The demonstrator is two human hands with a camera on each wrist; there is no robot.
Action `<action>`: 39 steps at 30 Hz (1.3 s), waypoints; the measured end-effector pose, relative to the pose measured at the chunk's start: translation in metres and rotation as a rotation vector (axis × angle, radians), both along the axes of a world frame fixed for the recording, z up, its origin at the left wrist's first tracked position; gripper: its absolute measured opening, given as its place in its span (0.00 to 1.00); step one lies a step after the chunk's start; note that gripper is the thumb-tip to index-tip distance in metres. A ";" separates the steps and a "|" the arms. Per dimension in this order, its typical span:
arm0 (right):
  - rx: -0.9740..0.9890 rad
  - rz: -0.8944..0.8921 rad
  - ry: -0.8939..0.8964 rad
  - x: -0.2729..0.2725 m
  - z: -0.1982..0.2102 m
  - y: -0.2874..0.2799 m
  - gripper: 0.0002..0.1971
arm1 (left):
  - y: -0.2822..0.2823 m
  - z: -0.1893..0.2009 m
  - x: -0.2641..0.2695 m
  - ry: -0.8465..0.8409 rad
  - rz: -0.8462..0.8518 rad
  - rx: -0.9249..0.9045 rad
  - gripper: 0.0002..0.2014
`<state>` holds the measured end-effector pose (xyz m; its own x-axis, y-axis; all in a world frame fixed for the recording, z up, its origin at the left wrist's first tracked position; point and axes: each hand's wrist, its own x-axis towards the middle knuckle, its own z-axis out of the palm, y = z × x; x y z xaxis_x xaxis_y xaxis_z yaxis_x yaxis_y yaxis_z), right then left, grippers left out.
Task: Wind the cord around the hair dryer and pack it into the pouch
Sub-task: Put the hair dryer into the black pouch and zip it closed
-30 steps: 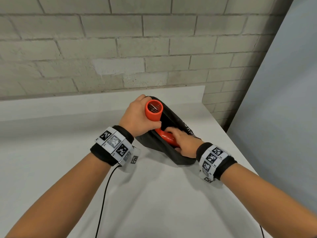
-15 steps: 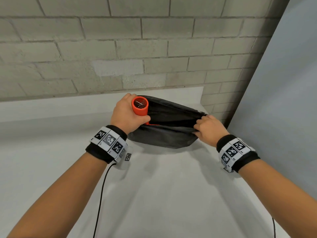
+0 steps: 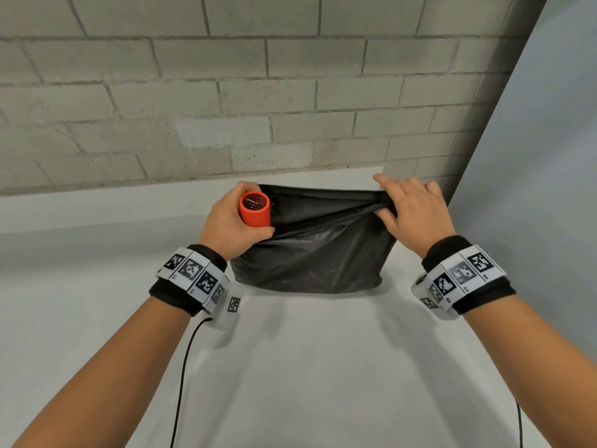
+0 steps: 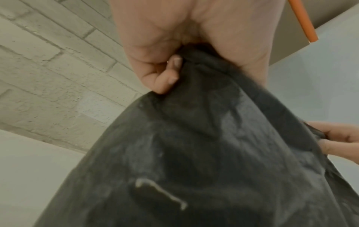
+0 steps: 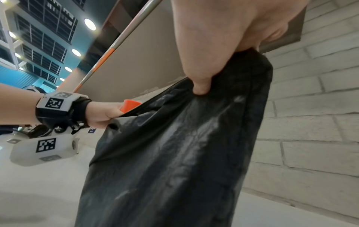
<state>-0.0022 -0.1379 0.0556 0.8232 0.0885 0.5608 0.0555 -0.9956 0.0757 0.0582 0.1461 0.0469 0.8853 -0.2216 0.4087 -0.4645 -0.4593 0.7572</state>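
Note:
The black fabric pouch (image 3: 316, 253) hangs upright over the white table, its mouth stretched wide between both hands. My left hand (image 3: 231, 226) grips the pouch's left rim together with the orange hair dryer (image 3: 254, 209), whose round nozzle sticks up out of the mouth. The rest of the dryer and its cord are hidden inside the pouch. My right hand (image 3: 410, 211) pinches the pouch's right rim and pulls it taut. In the left wrist view, fingers (image 4: 165, 76) curl over the dark pouch (image 4: 194, 153). In the right wrist view, the thumb (image 5: 200, 83) presses into the pouch (image 5: 174, 145).
The white table (image 3: 290, 367) runs up to a grey brick wall (image 3: 226, 92) at the back. A pale panel (image 3: 549, 189) closes off the right side. Thin black cables (image 3: 184, 367) trail from both wristbands toward me.
My right hand has left the dryer's handle, taken the pouch's right rim and pulled it rightward and up. The pouch has risen and spread wide; the dryer's body has sunk inside.

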 end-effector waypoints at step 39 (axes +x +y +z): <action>1.295 0.010 -0.077 0.004 -0.042 -0.035 0.22 | -0.004 0.011 0.003 0.191 -0.149 -0.315 0.13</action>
<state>0.0021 -0.1727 0.0138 0.7874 -0.5450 0.2881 0.1018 -0.3460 -0.9327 0.0610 0.1425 0.0579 0.9195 -0.2439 0.3082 -0.3457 -0.1289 0.9295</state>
